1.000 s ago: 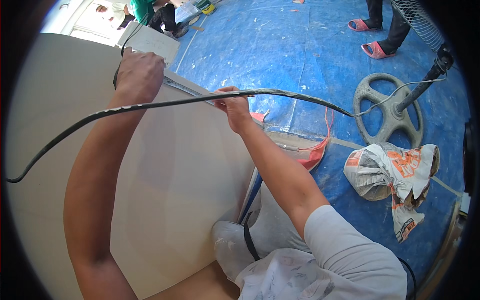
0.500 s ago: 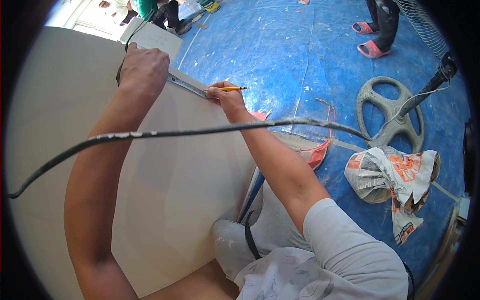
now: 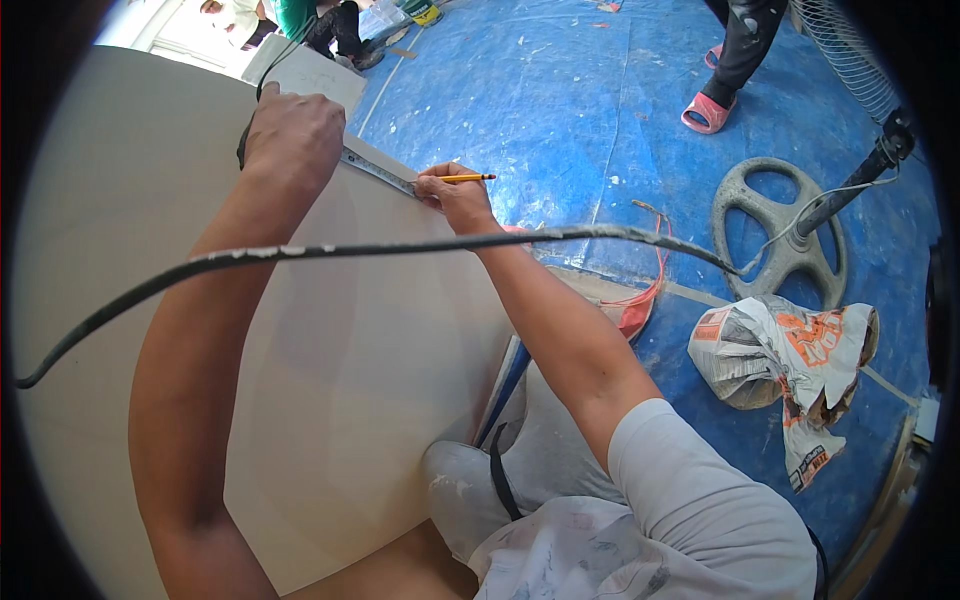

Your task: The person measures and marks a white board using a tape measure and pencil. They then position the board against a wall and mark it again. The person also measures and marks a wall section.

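Note:
A large pale board (image 3: pixel 345 380) lies in front of me. Along its far edge runs the metal blade of a tape measure (image 3: pixel 378 172), stretched between my two hands. My left hand (image 3: pixel 293 132) is closed at the blade's left end, its palm side and most of the tape's case hidden; a black strap or cord shows beside it. A yellow pencil (image 3: pixel 468 178) is pinched in my right hand (image 3: pixel 455 198), pointing left, its tip by the blade at the board's edge. The right fingers touch the edge there.
A black paint-spotted cable (image 3: pixel 400 248) crosses the view above my forearms. Blue sheeting (image 3: pixel 540 110) covers the floor. To the right are a fan's base (image 3: pixel 735 215) and a crumpled paper bag (image 3: pixel 745 350). Someone in pink sandals (image 3: pixel 708 112) stands beyond; another person is at the far left.
The person in pink sandals has stepped left. The cable over my arms has shifted slightly upward in view. My hands stay nearly in place on the tape and pencil.

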Demonstrator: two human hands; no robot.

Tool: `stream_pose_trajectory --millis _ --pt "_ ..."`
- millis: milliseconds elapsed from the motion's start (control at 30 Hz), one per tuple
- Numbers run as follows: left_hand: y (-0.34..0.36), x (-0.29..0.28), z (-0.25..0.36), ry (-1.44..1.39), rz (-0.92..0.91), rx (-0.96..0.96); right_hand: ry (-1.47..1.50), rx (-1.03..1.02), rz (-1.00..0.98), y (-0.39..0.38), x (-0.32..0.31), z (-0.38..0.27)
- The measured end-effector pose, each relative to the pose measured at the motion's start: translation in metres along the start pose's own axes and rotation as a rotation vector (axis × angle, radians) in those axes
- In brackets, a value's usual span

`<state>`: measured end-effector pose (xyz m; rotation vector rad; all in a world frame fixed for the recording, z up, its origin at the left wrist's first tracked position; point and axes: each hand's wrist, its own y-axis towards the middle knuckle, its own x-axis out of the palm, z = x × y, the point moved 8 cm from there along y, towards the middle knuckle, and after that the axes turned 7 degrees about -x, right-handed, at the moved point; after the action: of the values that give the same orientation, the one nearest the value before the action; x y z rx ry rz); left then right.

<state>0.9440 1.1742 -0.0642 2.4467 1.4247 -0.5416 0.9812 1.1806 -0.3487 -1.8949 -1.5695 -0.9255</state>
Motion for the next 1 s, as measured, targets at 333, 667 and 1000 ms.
stream_pose_trajectory --millis 333,667,1000 --pt "0.0001 -0.0016 0.0009 -0.019 0.012 0.006 0.041 -0.029 -0.006 0.0008 0.0024 -0.0016" --pt "-0.0019 -0.0014 0.0002 -0.033 0.066 0.015 0.094 -0.056 0.033 -0.0033 0.0023 -0.002" --pt "0.0006 0.0005 -0.0006 -0.011 0.023 -0.002 0.057 -0.092 0.048 -0.0028 0.0031 -0.006"
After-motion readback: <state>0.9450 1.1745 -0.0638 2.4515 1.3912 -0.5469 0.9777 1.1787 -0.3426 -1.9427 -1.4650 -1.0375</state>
